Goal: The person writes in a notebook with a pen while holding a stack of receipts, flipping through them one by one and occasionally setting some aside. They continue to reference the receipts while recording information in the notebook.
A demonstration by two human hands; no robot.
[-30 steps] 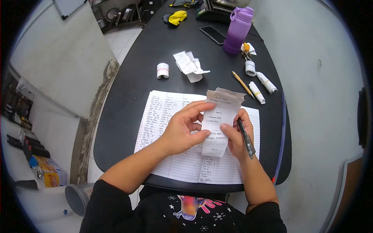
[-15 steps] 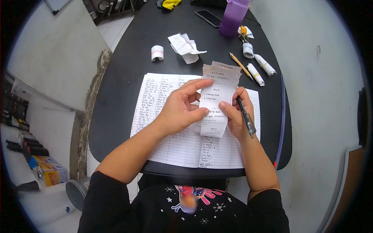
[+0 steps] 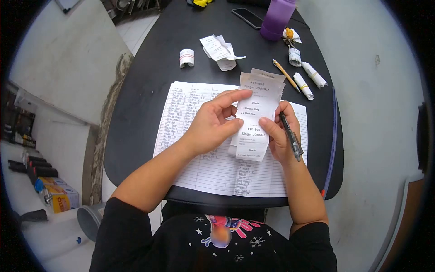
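Observation:
Several printed paper receipts (image 3: 258, 99) are held in a stack above an open lined notebook (image 3: 199, 172). My left hand (image 3: 215, 120) pinches their left edge, index finger across the upper part and thumb lower down. On the right side, my right hand (image 3: 283, 133) grips the stack with its thumb on the front. A dark pen (image 3: 292, 136) is tucked between the fingers of that same hand, its tip pointing down. Handwritten columns fill much of the notebook's left page; the receipts cover part of the right page.
A black table (image 3: 140, 118) carries loose crumpled receipts (image 3: 222, 52), a curled paper roll (image 3: 186, 58), a tan pen (image 3: 285, 75), rolled papers with bands (image 3: 314, 75), a phone (image 3: 247, 18) and a purple bottle (image 3: 277, 20). A wall (image 3: 380, 104) stands at the right.
My left thumb and the receipts have shifted slightly, and the lower receipt now lies straighter. The whole view has moved a little; both hands keep their hold.

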